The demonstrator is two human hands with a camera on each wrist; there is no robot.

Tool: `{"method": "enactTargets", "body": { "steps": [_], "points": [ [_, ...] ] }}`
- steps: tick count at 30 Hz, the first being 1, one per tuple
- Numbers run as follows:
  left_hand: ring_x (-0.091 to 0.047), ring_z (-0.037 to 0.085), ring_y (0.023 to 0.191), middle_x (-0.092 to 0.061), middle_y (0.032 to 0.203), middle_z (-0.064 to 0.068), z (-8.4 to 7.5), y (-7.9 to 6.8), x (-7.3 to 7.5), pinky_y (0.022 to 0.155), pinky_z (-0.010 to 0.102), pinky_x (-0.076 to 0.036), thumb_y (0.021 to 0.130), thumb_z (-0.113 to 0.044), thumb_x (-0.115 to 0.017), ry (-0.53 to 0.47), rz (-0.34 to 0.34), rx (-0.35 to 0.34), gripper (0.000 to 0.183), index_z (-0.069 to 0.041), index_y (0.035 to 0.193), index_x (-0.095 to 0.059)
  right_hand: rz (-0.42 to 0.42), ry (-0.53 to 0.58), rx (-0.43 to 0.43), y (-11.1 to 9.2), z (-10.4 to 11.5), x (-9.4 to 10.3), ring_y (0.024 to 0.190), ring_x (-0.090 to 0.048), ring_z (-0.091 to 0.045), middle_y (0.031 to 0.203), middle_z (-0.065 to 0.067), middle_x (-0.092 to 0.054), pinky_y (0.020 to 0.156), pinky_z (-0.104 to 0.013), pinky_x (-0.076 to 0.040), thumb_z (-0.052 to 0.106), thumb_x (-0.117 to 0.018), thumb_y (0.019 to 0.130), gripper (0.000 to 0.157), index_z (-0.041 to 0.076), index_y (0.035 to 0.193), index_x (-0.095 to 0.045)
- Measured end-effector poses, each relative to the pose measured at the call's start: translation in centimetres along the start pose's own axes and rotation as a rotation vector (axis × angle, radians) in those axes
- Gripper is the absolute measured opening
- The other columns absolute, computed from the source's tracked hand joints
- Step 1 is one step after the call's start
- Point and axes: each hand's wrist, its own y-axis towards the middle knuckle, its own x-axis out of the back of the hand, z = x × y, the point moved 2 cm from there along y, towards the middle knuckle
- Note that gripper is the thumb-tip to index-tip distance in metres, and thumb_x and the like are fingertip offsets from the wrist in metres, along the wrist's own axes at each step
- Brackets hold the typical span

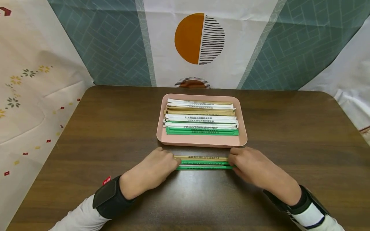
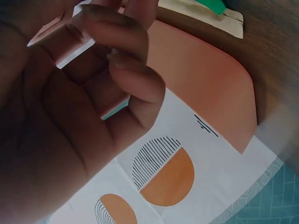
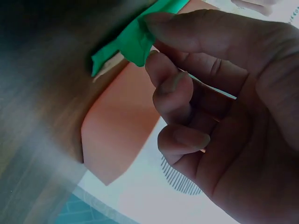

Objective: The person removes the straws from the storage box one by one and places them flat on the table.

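Observation:
In front of a pink tray [image 1: 202, 141], a few paper-wrapped drinking straws lie side by side: a tan one [image 1: 202, 158] at the back and green ones [image 1: 203, 167] nearer me. My left hand [image 1: 157, 168] holds their left end with curled fingers; its fingertips are partly hidden in the left wrist view, where a tan wrapper end [image 2: 224, 21] sticks out. At the right end, my right hand [image 1: 252, 166] pinches a green wrapper [image 3: 140, 37] between thumb and forefinger. A second green wrapper end and a tan one show beyond that pinch.
Several more wrapped straws, white [image 1: 202, 117], tan [image 1: 199, 112] and green [image 1: 202, 131], lie in rows across the tray. Brown wooden table [image 1: 101, 134] extends on both sides. A patterned cloth [image 1: 185, 73] hangs behind its far edge.

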Motion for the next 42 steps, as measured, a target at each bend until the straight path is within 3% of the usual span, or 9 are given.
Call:
{"method": "enactTargets", "body": {
  "steps": [6,14,26,34,38,42],
  "points": [
    [-0.058,0.021,0.065,-0.061,0.071,0.003,0.0,0.2,-0.4,0.057,0.030,-0.038,0.079,-0.011,-0.077,0.076,0.003,0.016,0.011,-0.013,0.086,-0.069,0.011,-0.021,-0.019,0.1,-0.1,-0.3,0.059,-0.042,-0.009,0.070,0.006,-0.048,0.055,-0.030,-0.041,0.006,-0.084,0.070,0.026,0.013,0.075,-0.059],
    [-0.058,0.022,0.065,-0.059,0.071,0.004,0.0,0.3,-0.5,0.057,0.032,-0.040,0.079,-0.010,-0.076,0.037,-0.013,0.067,0.012,-0.009,0.084,-0.066,0.016,0.000,-0.014,0.3,-0.1,-0.6,0.059,-0.043,-0.009,0.070,0.006,-0.049,0.054,-0.030,-0.040,0.006,-0.082,0.072,0.027,0.014,0.076,-0.057],
    [-0.058,0.022,0.066,-0.060,0.072,0.005,0.3,0.3,-0.8,0.058,0.032,-0.041,0.077,-0.009,-0.079,0.088,-0.022,0.067,0.014,-0.008,0.084,-0.067,0.015,0.006,-0.022,0.4,-0.2,-1.0,0.057,-0.043,-0.008,0.069,0.005,-0.049,0.052,-0.028,-0.039,0.004,-0.079,0.075,0.025,0.013,0.075,-0.056],
    [-0.058,0.020,0.064,-0.060,0.071,0.004,0.4,0.5,-0.6,0.056,0.031,-0.039,0.080,-0.011,-0.076,0.038,-0.015,0.044,0.011,-0.009,0.083,-0.066,0.000,0.018,-0.004,0.4,-0.3,-0.6,0.057,-0.041,-0.008,0.068,0.007,-0.047,0.052,-0.027,-0.038,0.004,-0.079,0.075,0.028,0.015,0.073,-0.053],
    [-0.056,0.017,0.062,-0.058,0.069,0.003,0.8,0.6,0.5,0.054,0.029,-0.038,0.083,-0.012,-0.073,-0.011,-0.079,0.004,0.011,-0.008,0.081,-0.063,-0.033,0.071,0.001,0.3,-0.8,0.5,0.056,-0.037,-0.005,0.068,0.010,-0.043,0.052,-0.023,-0.034,0.002,-0.078,0.076,0.031,0.018,0.073,-0.052],
    [-0.049,0.013,0.057,-0.054,0.065,0.000,2.2,1.1,2.0,0.053,0.027,-0.038,0.085,-0.009,-0.071,-0.092,-0.190,-0.003,0.012,-0.008,0.080,-0.060,-0.157,0.069,0.014,0.5,-1.6,1.9,0.057,-0.038,-0.004,0.068,0.010,-0.047,0.053,-0.024,-0.036,-0.001,-0.080,0.073,0.030,0.017,0.074,-0.056]
  ]
}}
